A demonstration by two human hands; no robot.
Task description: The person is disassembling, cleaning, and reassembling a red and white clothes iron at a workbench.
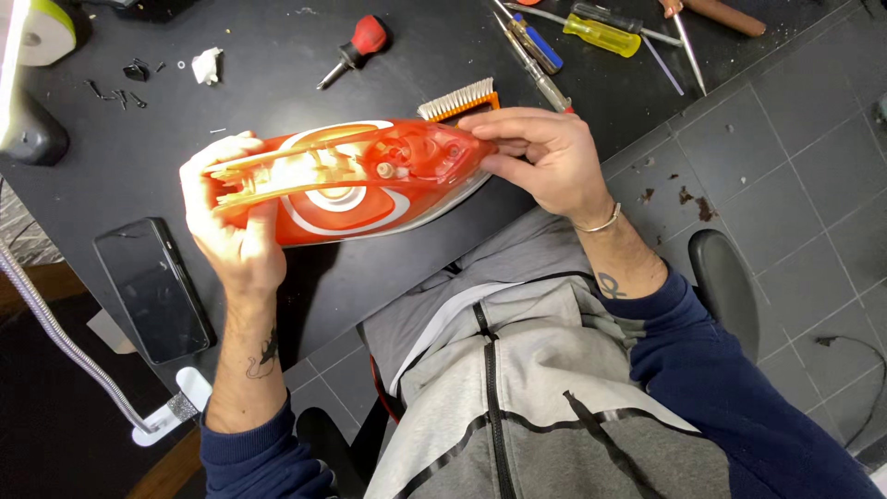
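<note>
Screwdrivers point(602, 33), a brush point(459, 99) and a phone point(152, 288) lie on the black table point(268, 65) above grey floor tiles point(795, 185). Left hand point(231, 222) and right hand point(545, 157) each grasp the orange iron point(370, 180).

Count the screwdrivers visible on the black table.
5, maybe more past the top edge: red stubby one at top centre; blue-handled, silver, yellow-handled and brown-handled ones at upper right.

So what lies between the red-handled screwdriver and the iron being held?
Head view: bare black tabletop between the red-handled screwdriver and the orange iron; the brush sits off to the side.
</note>
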